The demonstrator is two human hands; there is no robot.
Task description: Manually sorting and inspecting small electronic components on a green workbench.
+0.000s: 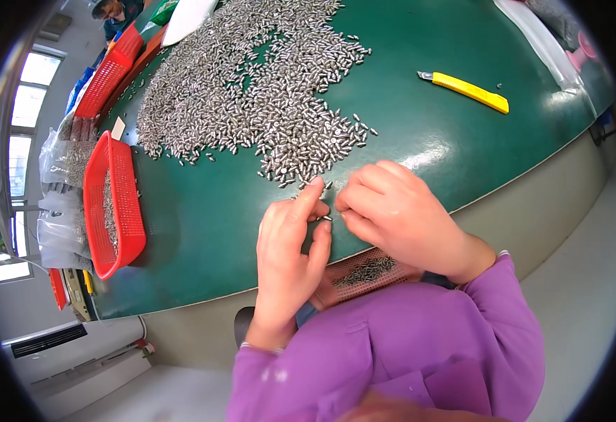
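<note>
A large heap of small, pointed silvery metal pieces (308, 141) spreads over the green table in front of me. My left hand (283, 243) is at the heap's near edge, its index finger stretched toward the pieces. Between its thumb and a bent finger sits a single metal piece (327, 218). Close by on the right, my right hand (392, 207) has its fingers curled in and pinched together; whatever is between them is hidden. Below both hands, against the table's near edge, a reddish mesh basket (332, 294) holds more metal pieces.
A yellow utility knife (470, 92) lies at the right with its blade end out. At the left stands a red plastic basket (131, 224) with metal pieces inside, beside clear bags (62, 214). Another red basket (100, 86) is farther back, near another person (114, 13).
</note>
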